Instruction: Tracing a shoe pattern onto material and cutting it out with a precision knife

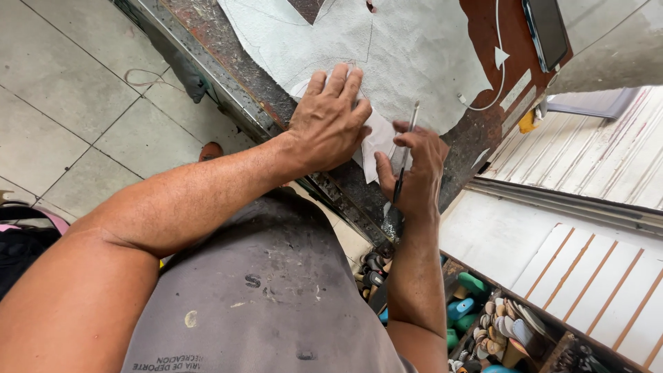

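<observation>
- The white paper pattern (378, 141) lies in the upper middle of the frame, on the pale grey leather sheet (414, 55). It looks thin, light and quick to slide, so it is best held by flat pressure from above rather than pinched.
- The left hand (328, 124) lies spread wide and flat over the pattern, fingers pointing toward the top of the frame, pinning it down.
- The right hand (414, 169) is closed around a slim dark pen-like tool (404, 155), with its tip at the pattern's right edge. The tool looks stiff and light, and is held near its middle.
- The leather looks soft, limp and matte, with faint traced lines and an irregular cut outline.
- The worktop (476, 131) beneath is dark, rusty-brown and scuffed, with a metal edge.
- A dark phone (545, 27) lies at the upper right.
- Shoe soles and coloured lasts (494, 324) fill a box at the lower right.
</observation>
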